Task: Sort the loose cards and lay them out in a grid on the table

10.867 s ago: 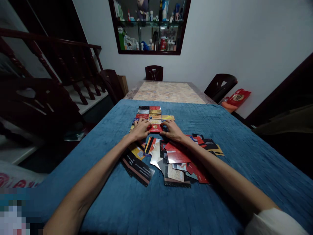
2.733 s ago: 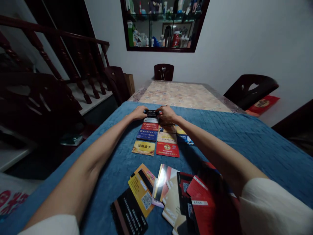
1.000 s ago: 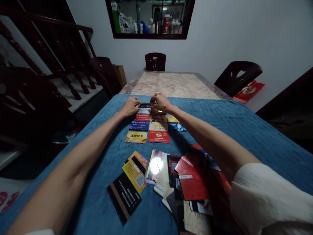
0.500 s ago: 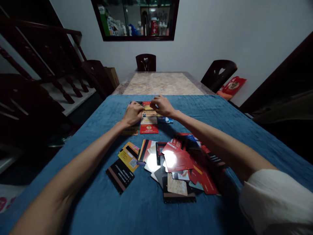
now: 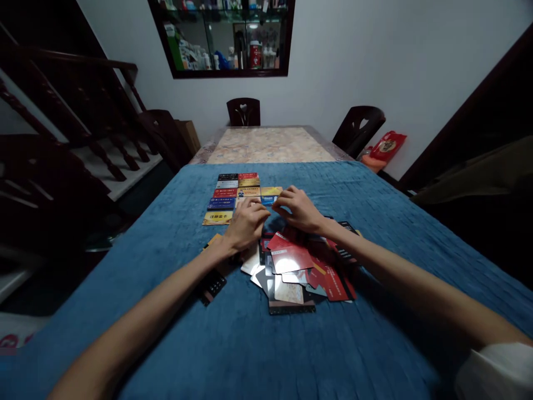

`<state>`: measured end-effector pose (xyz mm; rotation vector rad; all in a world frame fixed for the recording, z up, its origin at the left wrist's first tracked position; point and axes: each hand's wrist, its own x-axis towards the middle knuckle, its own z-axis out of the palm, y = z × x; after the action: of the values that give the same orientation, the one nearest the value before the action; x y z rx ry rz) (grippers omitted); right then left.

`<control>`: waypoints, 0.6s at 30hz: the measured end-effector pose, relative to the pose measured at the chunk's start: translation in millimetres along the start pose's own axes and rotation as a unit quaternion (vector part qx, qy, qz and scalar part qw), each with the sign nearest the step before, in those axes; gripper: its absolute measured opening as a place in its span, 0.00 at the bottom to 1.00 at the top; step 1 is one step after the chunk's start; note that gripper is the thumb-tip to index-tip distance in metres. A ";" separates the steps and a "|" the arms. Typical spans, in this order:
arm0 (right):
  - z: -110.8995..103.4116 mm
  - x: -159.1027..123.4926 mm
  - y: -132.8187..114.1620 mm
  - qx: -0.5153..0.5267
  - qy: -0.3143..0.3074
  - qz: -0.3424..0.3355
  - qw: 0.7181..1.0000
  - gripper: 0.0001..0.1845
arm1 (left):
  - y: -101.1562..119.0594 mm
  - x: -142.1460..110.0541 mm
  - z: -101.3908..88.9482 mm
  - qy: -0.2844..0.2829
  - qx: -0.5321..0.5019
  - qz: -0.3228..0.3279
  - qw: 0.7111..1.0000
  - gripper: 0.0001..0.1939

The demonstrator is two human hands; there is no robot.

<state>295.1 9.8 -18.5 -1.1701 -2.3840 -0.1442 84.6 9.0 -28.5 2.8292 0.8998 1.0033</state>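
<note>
My left hand is over the near edge of the card rows, its fingers curled together and pointing right. My right hand faces it across a small gap, thumb and fingertips drawn in close to a blue card. Whatever either hand may pinch is too small or hidden to make out. Flat rows of cards lie beyond and left of the hands, among them a gold card, a dark blue card and a red card. My left hand covers part of the middle column.
A loose heap of overlapping cards, with a red card on top, lies nearer me. A black card is partly under my left forearm. Blue cloth covers the near table. Chairs stand around the far end.
Both hands have drawn back from the far card rows to their near right side, uncovering more cards. The view has shifted slightly, and my left forearm now covers some loose cards.
</note>
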 end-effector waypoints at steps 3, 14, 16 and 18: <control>-4.2 -29.5 -10.1 0.001 0.005 -0.018 1.000 0.08 | 21.3 -14.9 -0.1 0.005 -0.025 0.016 1.000 0.10; -23.9 -89.5 -41.6 0.098 0.024 -0.045 0.994 0.10 | 69.0 -48.4 -0.2 -0.024 -0.056 0.035 0.998 0.10; -26.5 -93.5 -44.7 0.113 0.026 -0.046 0.992 0.10 | 70.8 -51.4 -1.3 -0.039 -0.058 0.044 0.997 0.12; -28.8 -97.5 -46.4 0.116 0.014 -0.050 0.992 0.11 | 71.3 -54.3 -2.9 -0.055 -0.053 0.052 0.996 0.14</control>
<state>320.9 -98.0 -32.9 -0.9344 -2.3603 0.0821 85.4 -79.3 -43.8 2.8349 0.6739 0.8659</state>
